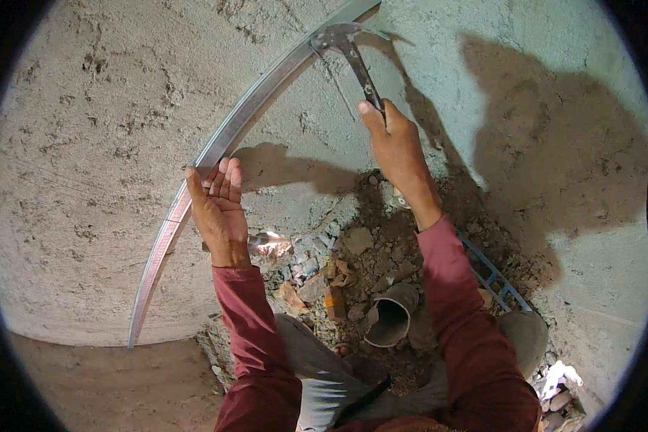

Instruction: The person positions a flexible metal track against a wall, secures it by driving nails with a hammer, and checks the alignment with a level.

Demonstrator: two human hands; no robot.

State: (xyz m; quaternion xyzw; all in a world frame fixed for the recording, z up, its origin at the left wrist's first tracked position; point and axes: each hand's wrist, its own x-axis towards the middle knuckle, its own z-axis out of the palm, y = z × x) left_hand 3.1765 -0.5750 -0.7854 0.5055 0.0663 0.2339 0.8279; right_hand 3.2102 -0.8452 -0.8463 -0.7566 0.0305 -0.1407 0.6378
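Toward 1 o'clock, the right hand grips a claw hammer, its head overlapping a metal channel that runs from 8 to 12 o'clock along the rough wall. At 9 o'clock, the left hand, palm showing, sets its thumb and half-curled fingers about the channel; how firmly, I cannot tell. A grey pipe piece lies at 5 o'clock among rubble.

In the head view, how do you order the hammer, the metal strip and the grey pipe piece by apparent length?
Longest to shortest:
1. Metal strip
2. Hammer, partly covered by the right hand
3. Grey pipe piece
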